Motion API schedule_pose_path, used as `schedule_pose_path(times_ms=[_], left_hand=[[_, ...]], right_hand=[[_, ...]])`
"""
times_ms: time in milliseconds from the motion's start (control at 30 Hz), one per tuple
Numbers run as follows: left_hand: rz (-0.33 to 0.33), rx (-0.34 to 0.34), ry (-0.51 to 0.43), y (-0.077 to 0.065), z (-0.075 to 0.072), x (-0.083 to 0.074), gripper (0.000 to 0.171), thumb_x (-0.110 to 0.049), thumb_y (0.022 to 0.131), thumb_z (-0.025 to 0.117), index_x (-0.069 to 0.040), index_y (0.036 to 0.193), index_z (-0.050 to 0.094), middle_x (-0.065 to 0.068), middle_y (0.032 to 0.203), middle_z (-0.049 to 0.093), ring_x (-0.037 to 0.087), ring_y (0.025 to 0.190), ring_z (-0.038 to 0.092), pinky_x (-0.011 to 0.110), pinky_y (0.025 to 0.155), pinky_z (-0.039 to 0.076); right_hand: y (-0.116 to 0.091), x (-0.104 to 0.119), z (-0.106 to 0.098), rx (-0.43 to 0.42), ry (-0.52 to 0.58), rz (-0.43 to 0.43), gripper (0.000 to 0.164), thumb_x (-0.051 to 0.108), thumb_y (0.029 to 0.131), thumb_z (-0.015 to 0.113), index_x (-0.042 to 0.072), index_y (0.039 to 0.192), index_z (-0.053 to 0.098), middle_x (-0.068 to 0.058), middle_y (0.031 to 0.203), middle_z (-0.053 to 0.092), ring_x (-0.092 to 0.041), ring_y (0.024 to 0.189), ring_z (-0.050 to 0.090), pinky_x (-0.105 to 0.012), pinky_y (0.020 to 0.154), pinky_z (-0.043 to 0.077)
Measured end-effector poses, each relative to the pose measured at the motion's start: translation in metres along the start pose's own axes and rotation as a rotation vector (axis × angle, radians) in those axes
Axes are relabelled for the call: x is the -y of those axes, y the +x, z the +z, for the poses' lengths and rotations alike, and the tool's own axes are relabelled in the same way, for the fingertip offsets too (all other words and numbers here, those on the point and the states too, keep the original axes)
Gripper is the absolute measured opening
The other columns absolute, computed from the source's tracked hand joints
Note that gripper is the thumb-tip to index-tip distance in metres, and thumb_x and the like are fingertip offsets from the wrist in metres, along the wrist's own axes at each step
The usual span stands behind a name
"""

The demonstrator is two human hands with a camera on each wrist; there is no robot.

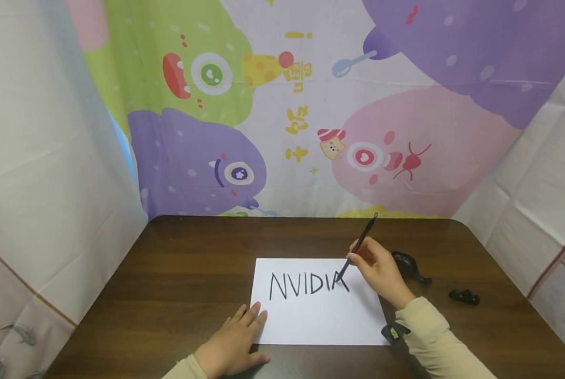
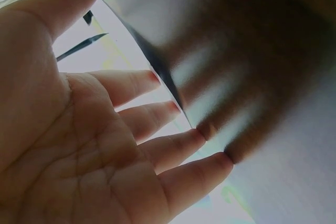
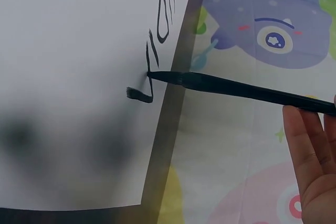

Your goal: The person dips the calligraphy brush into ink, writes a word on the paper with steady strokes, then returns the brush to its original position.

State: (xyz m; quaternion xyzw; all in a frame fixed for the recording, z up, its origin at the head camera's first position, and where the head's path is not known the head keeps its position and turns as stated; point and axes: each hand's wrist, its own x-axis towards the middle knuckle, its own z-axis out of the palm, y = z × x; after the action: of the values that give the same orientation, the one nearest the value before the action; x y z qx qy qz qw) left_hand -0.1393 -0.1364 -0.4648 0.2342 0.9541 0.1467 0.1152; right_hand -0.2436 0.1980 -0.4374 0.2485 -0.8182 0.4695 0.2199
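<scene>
A white sheet of paper lies on the brown table, with "NVIDIA" in black strokes across its upper half. My right hand pinches a dark writing brush, tilted with its looped end up and to the right. In the right wrist view, the tip of the brush meets the paper at the last letter, the A, where a thick dark stroke ends nearby. My left hand rests with spread fingers on the sheet's left edge; the left wrist view shows its palm and extended fingers.
Right of the paper lie a glossy black curved object and a smaller black piece. A small black device sits at my right wrist. Behind the table hangs a cartoon-printed curtain, with pale cloth on both sides.
</scene>
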Motion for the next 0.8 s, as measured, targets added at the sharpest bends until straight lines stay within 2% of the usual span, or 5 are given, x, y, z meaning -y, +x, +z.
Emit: schedule_pose_path(times_ms=[467, 800], left_hand=[[0.006, -0.004, -0.005, -0.0013, -0.0010, -0.0010, 0.083, -0.049, 0.082, 0.072, -0.003, 0.145, 0.044, 0.022, 0.156, 0.034, 0.051, 0.141, 0.032, 0.070, 0.103, 0.035], [0.000, 0.004, -0.011, -0.0018, -0.0033, -0.0022, 0.082, -0.048, 0.082, 0.072, -0.003, 0.145, 0.044, 0.021, 0.156, 0.034, 0.051, 0.141, 0.031, 0.071, 0.104, 0.034]], right_hand=[[-0.0017, -0.0012, -0.0019, 0.023, -0.046, 0.014, 0.017, 0.001, 0.088, 0.069, 0.008, 0.100, 0.060, -0.003, 0.092, 0.068, -0.003, 0.081, 0.066, -0.024, 0.069, 0.057], [-0.0013, -0.0048, -0.0041, 0.003, -0.071, -0.009, 0.017, -0.001, 0.087, 0.070, 0.007, 0.099, 0.061, -0.004, 0.090, 0.067, -0.004, 0.077, 0.066, -0.021, 0.065, 0.056]])
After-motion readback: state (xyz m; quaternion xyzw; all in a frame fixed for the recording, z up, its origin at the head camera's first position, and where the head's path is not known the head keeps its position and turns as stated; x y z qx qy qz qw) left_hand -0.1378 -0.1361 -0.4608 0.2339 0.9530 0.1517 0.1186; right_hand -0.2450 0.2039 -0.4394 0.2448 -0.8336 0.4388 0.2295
